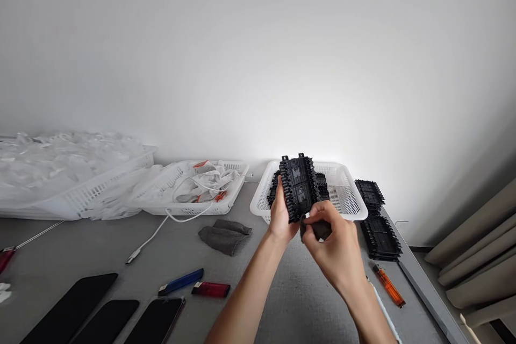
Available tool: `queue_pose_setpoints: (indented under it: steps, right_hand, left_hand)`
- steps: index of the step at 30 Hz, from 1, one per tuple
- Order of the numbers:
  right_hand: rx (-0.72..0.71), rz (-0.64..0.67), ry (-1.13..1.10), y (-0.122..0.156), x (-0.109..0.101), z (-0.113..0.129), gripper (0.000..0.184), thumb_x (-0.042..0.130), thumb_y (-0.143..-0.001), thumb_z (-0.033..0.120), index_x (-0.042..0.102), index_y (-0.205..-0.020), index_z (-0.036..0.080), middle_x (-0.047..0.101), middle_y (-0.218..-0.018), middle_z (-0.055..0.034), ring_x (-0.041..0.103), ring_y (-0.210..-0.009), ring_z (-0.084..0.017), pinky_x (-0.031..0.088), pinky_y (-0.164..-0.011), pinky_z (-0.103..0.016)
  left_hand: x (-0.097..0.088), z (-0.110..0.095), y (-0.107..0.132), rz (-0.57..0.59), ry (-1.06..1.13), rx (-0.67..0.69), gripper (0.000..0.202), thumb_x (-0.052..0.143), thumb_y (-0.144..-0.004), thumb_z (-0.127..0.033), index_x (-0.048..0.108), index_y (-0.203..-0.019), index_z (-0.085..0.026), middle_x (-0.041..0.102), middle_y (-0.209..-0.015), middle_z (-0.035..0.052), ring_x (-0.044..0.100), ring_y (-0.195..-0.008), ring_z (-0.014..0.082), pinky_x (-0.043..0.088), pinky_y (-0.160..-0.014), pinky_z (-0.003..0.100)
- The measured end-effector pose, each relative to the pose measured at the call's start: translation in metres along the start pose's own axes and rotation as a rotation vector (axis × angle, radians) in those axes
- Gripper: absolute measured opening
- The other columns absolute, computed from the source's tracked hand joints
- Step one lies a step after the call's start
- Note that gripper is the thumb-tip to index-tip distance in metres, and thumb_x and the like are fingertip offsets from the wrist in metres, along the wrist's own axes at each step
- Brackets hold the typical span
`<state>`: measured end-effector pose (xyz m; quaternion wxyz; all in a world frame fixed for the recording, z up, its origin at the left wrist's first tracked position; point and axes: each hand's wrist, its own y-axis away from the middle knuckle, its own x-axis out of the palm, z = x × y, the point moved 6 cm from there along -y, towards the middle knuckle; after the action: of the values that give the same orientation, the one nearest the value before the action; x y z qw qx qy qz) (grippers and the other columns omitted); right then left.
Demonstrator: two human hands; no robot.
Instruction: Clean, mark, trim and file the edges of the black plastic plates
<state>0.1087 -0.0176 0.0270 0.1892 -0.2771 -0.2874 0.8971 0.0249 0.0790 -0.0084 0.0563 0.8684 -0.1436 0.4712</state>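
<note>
My left hand [279, 219] is closed around the lower left edge of a black ribbed plastic tray part [299, 186], holding it upright above the table. Just below that part, my right hand [336, 247] pinches a small dark piece [320, 229] against its bottom edge. Behind both hands stands a white plastic basket [346, 193] with more black parts inside.
Stacks of black parts [379, 234] lie right of the basket. An orange lighter [389, 285], blue lighter [180, 281] and red lighter [210, 289] lie on the grey table, with a grey cloth [224, 236], three dark phones [108, 317], and white baskets holding cables and plastic bags [72, 166].
</note>
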Motion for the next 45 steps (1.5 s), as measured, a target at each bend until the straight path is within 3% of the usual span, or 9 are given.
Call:
queue_pose_setpoints:
  steps: [5,11,15,22,27,30,36,41,45]
  right_hand:
    - [-0.046,-0.379,-0.057,0.004,-0.03,-0.002,0.011,0.065,-0.084,0.017,0.06,-0.092,0.022,0.075,-0.092,-0.0014,0.073,-0.083,-0.015,0.059,-0.073,-0.023]
    - [-0.198,-0.486,0.013,0.003,-0.038,-0.004,0.014,0.067,-0.085,0.014,0.062,-0.096,0.022,0.075,-0.097,-0.0026,0.073,-0.091,-0.017,0.06,-0.079,-0.026]
    - [-0.283,-0.522,0.108,0.001,-0.043,-0.002,0.014,0.066,-0.086,0.012,0.063,-0.094,0.023,0.074,-0.095,-0.0021,0.073,-0.087,-0.017,0.06,-0.078,-0.028]
    - [-0.229,-0.36,0.082,-0.004,-0.031,-0.008,0.011,0.061,-0.087,0.014,0.06,-0.091,0.023,0.073,-0.093,-0.0015,0.073,-0.089,-0.017,0.06,-0.076,-0.026]
    - [-0.16,-0.194,0.073,-0.007,-0.021,-0.01,0.013,0.057,-0.084,0.012,0.061,-0.09,0.023,0.073,-0.091,-0.0007,0.072,-0.086,-0.016,0.058,-0.073,-0.024]
    - [-0.082,-0.106,0.062,-0.009,-0.025,-0.014,0.013,0.058,-0.082,0.013,0.062,-0.09,0.023,0.073,-0.088,0.0,0.073,-0.081,-0.016,0.058,-0.072,-0.025]
    - [-0.12,-0.427,0.067,-0.004,-0.056,-0.017,0.007,0.062,-0.084,0.016,0.06,-0.085,0.023,0.075,-0.092,-0.0027,0.073,-0.088,-0.019,0.059,-0.075,-0.03]
    - [-0.22,-0.349,0.092,-0.01,-0.045,-0.015,0.012,0.057,-0.088,0.013,0.061,-0.085,0.024,0.072,-0.092,-0.0019,0.072,-0.089,-0.018,0.058,-0.078,-0.031]
    - [-0.159,-0.367,0.127,-0.012,-0.042,-0.022,0.011,0.056,-0.087,0.016,0.063,-0.083,0.023,0.074,-0.093,-0.0027,0.072,-0.086,-0.018,0.058,-0.076,-0.029]
  left_hand:
    - [0.003,0.008,0.002,0.142,-0.068,-0.125,0.044,0.057,-0.088,-0.057,0.075,-0.096,-0.018,0.076,-0.098,0.0059,0.063,-0.114,0.0261,0.047,-0.103,0.038]
    - [0.015,0.028,0.013,0.401,-0.265,-0.198,0.051,0.065,-0.084,-0.055,0.066,-0.124,-0.023,0.071,-0.116,0.006,0.058,-0.121,0.0248,0.043,-0.105,0.035]
    - [0.016,0.038,0.018,0.515,-0.359,-0.221,0.05,0.062,-0.088,-0.053,0.06,-0.131,-0.029,0.067,-0.123,0.0044,0.055,-0.125,0.0226,0.04,-0.107,0.034]
    - [0.013,0.032,0.014,0.431,-0.381,-0.117,0.053,0.062,-0.087,-0.055,0.059,-0.132,-0.028,0.064,-0.13,0.004,0.047,-0.134,0.0222,0.028,-0.117,0.034]
    - [0.003,0.028,0.009,0.209,-0.296,-0.164,0.057,0.066,-0.084,-0.053,0.057,-0.135,-0.027,0.068,-0.126,0.0049,0.054,-0.129,0.0247,0.036,-0.112,0.036]
    - [0.003,0.028,0.007,0.171,-0.282,-0.221,0.056,0.065,-0.085,-0.053,0.058,-0.135,-0.027,0.071,-0.119,0.0053,0.06,-0.12,0.0244,0.043,-0.106,0.035]
    - [0.007,0.032,0.008,0.268,-0.26,-0.27,0.046,0.062,-0.088,-0.049,0.064,-0.127,-0.023,0.072,-0.116,0.0067,0.063,-0.116,0.0218,0.045,-0.102,0.031]
    - [0.012,0.042,0.015,0.419,-0.325,-0.338,0.042,0.061,-0.089,-0.05,0.067,-0.121,-0.023,0.072,-0.113,0.0069,0.062,-0.115,0.0215,0.045,-0.101,0.032]
    - [0.01,0.037,0.012,0.419,-0.368,-0.291,0.037,0.063,-0.088,-0.048,0.069,-0.117,-0.025,0.072,-0.111,0.0043,0.062,-0.114,0.0189,0.043,-0.1,0.028]
